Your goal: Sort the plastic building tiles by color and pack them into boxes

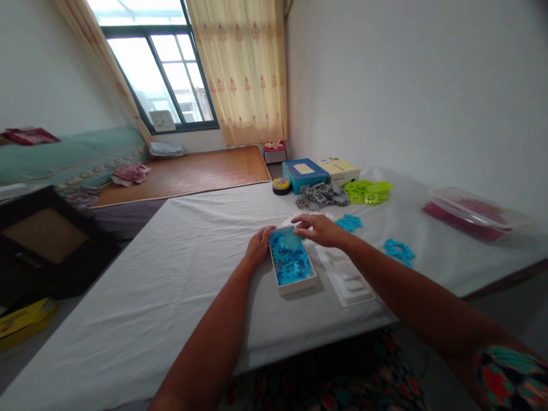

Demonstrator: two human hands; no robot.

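Note:
A shallow white box [298, 287] full of blue plastic building pieces [292, 273] stands on the white cloth in front of me. My left hand [258, 246] grips the box's left rim near its far corner. Over the far right part of the box, my right hand [317, 228] has its fingers pinched on a paler, blurred blue plastic piece [293, 242]. Some white pieces [287, 221] lie just behind the box, partly covered by the right hand. Beside the box on the right is a clear-white plastic tray [346, 279], partly under my right forearm.
Loose blue pieces [349, 222] and a blue cluster [399, 252] lie to the right. Farther back are grey pieces [323, 196], green pieces [368, 192], a blue carton [302, 174], a yellow carton [341, 170] and a round tin [281, 186]. A lidded clear container [475, 214] stands by the wall.

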